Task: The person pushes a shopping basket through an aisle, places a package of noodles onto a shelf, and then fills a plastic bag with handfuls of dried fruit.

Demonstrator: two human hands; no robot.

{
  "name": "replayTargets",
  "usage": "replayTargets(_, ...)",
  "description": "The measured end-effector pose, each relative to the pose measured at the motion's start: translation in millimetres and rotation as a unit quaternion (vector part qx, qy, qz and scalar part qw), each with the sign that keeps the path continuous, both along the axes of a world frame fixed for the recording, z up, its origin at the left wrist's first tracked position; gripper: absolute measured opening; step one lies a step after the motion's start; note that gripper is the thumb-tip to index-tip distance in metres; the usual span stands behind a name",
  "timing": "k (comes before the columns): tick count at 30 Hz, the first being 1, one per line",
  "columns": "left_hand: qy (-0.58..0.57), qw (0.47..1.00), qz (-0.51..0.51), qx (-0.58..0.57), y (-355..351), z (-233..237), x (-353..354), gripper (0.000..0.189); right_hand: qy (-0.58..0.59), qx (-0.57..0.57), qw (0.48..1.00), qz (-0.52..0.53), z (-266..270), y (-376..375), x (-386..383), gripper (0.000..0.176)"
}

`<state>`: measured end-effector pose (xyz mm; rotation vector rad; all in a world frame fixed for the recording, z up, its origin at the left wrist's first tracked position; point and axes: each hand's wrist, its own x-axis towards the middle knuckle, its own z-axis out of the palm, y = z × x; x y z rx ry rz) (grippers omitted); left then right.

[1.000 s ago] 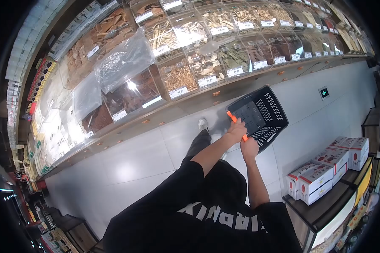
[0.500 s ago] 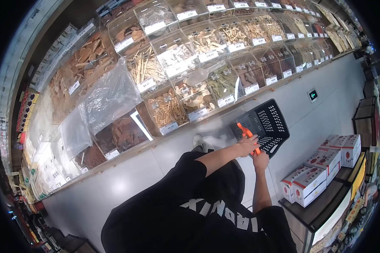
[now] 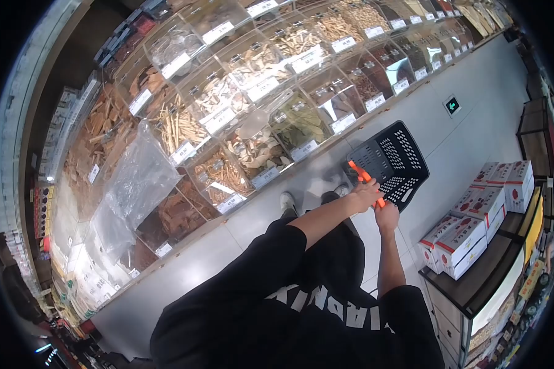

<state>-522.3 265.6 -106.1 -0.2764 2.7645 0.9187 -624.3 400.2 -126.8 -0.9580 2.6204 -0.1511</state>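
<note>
Head view: left hand (image 3: 364, 195) and right hand (image 3: 387, 215), fingers wrapped around the handle (image 3: 357, 171), carry the basket (image 3: 393, 158) near bins (image 3: 258, 111); moving on needs a steady grip.

Black perforated plastic basket (image 3: 391, 161): matt, w/ smooth orange plastic handle (image 3: 360, 175). Pale grey floor tiles (image 3: 474, 141): glossy, reflective. Clear rigid plastic bins (image 3: 301, 120): shiny. Crumpled clear plastic bag (image 3: 141, 178): thin film, wrinkled. White-and-red cardboard boxes (image 3: 468, 237): slight sheen. Black cloth T-shirt (image 3: 258, 289): matt.
</note>
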Motion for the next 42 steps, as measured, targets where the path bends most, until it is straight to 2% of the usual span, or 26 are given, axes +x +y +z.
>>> replayTargets(3,-0.022,0.999,-0.007,-0.032,-3,2,-25,0.062,0.015,-0.018,1.0,-0.005,5,-6,-18,0.034)
replayTargets(4,0.031,0.997,0.016,-0.063,0,-9,-30,0.06,0.006,-0.008,1.0,-0.004,3,-8,-26,0.033)
replayTargets(5,0.031,0.997,0.007,-0.065,0,-19,-40,0.06,0.005,-0.011,1.0,-0.013,1,-8,-34,0.033)
replayTargets(8,-0.027,0.995,-0.025,-0.092,-6,-25,-71,0.036,-0.033,-0.022,0.999,-0.008,3,-10,-49,0.032)
replayTargets(9,-0.029,0.995,-0.032,-0.095,-9,-29,-83,0.036,-0.035,-0.024,0.999,-0.015,2,-11,-54,0.032)
replayTargets(12,-0.127,0.981,-0.042,-0.143,-7,-34,-118,0.024,-0.042,-0.035,0.998,0.01,0,-10,-72,0.029)
replayTargets(16,-0.146,0.975,-0.026,-0.163,-2,-27,-135,0.024,-0.036,-0.032,0.999,0.024,-4,-14,-94,0.03)
replayTargets(18,-0.05,0.993,0.051,-0.099,-6,-22,-134,0.024,-0.043,-0.027,0.998,0.025,-1,-18,-104,0.03)
replayTargets(19,-0.057,0.991,0.063,-0.104,-9,-22,-131,0.024,-0.044,-0.02,0.999,0.014,-3,-21,-107,0.03)
replayTargets(21,0.038,0.99,0.07,-0.113,-8,-23,-133,0.029,-0.047,-0.032,0.998,0.022,-3,-25,-113,0.03)
replayTargets(26,0.035,0.992,0.101,-0.069,-5,-16,-149,0.033,-0.035,-0.009,0.999,0.005,8,-31,-135,0.034)
replayTargets(28,0.114,0.982,0.131,-0.076,-2,-19,-151,0.044,-0.037,-0.001,0.999,-0.001,8,-37,-144,0.034)
replayTargets(29,0.114,0.98,0.143,-0.078,-4,-21,-149,0.044,-0.036,-0.001,0.999,0.01,9,-40,-149,0.034)
replayTargets(32,0.138,0.976,0.141,-0.087,-10,-12,-135,0.054,0.006,-0.004,1.0,0.004,3,-41,-165,0.03)
replayTargets(34,0.121,0.971,0.205,0.01,-19,-2,-111,0.057,0.005,0.004,1.0,-0.018,-5,-44,-182,0.029)
replayTargets(35,0.121,0.967,0.222,0.006,-24,-6,-93,0.057,-0.004,0.001,1.0,-0.031,-9,-46,-191,0.031)
replayTargets(37,0.113,0.946,0.294,0.074,-37,-17,-47,0.055,-0.004,-0.015,1.0,-0.02,1,-51,-202,0.035)
replayTargets(40,0.051,0.917,0.388,0.075,-63,0,33,0.05,0.071,0.025,0.997,-0.026,-5,-59,-224,0.037)
replayTargets(42,0.151,0.862,0.481,0.049,-66,-15,97,0.046,0.099,0.041,0.993,-0.042,-10,-64,-239,0.038)
